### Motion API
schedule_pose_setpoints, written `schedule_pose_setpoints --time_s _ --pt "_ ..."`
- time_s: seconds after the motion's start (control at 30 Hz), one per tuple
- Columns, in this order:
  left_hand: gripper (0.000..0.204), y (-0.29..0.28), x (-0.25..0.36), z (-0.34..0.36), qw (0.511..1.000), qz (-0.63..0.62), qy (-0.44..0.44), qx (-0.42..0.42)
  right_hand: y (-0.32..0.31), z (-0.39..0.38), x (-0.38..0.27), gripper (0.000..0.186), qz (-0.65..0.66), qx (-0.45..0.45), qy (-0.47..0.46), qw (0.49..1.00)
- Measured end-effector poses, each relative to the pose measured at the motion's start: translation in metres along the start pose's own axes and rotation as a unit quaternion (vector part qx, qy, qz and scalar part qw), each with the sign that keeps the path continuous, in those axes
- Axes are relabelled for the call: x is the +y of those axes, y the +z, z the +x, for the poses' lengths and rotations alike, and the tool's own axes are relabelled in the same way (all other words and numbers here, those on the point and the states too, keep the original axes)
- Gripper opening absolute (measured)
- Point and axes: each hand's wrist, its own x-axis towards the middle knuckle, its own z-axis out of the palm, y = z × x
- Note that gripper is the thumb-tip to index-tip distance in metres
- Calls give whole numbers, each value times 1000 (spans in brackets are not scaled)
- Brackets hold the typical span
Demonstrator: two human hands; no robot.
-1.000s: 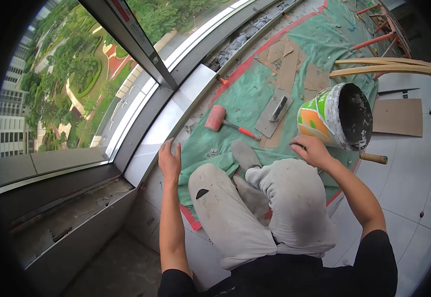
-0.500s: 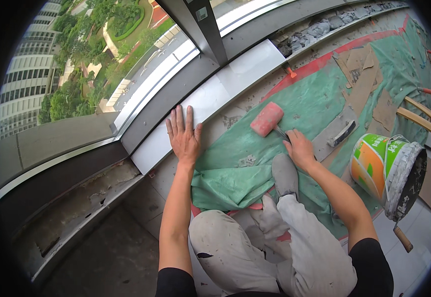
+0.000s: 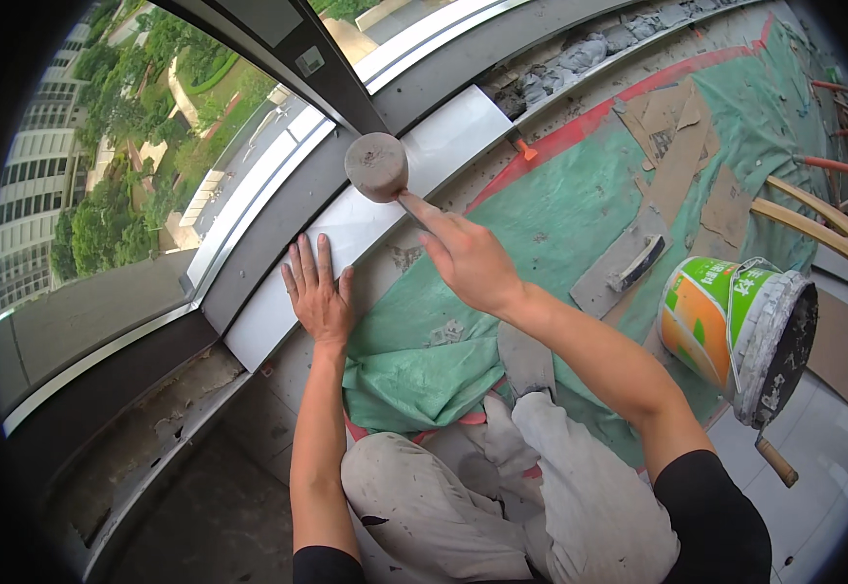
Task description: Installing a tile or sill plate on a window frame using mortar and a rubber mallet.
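My left hand (image 3: 321,300) lies flat with fingers spread on a glossy white tile slab (image 3: 270,313) set along the window sill. A rubber mallet (image 3: 377,167) is in my right hand (image 3: 476,261), whose fingers wrap its handle. The mallet's round, greyish striking face is turned up toward me, and its head is held over the slab, right of my left hand. Whether it touches the slab I cannot tell. Beyond the slab's far end, the sill trough holds lumps of grey mortar (image 3: 580,60).
A green sheet (image 3: 541,224) with a red border covers the floor, with torn cardboard (image 3: 672,127) and a notched trowel (image 3: 628,268) on it. At right stands a mortar-crusted paint bucket (image 3: 726,326). An orange clip (image 3: 525,150) sits by the slab's edge. A window frame post (image 3: 297,58) rises behind.
My right hand has lifted the mallet from over the green sheet and swung it left, above the slab. My left hand stays pressed on the slab. The whole view has shifted slightly.
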Motion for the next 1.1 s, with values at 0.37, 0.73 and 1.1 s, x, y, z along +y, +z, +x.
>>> schedule_pose_setpoints --time_s 0.37,0.73,1.1 --pt "76 0 -3 -1 1000 11 1 -7 22 3 13 64 -60 -4 42 997" --pt "77 2 2 0 1000 21 7 -7 14 -1 22 62 -44 3 59 997" --pt "86 -8 -6 -10 999 -23 -31 2 9 -6 -6 56 41 -40 24 998"
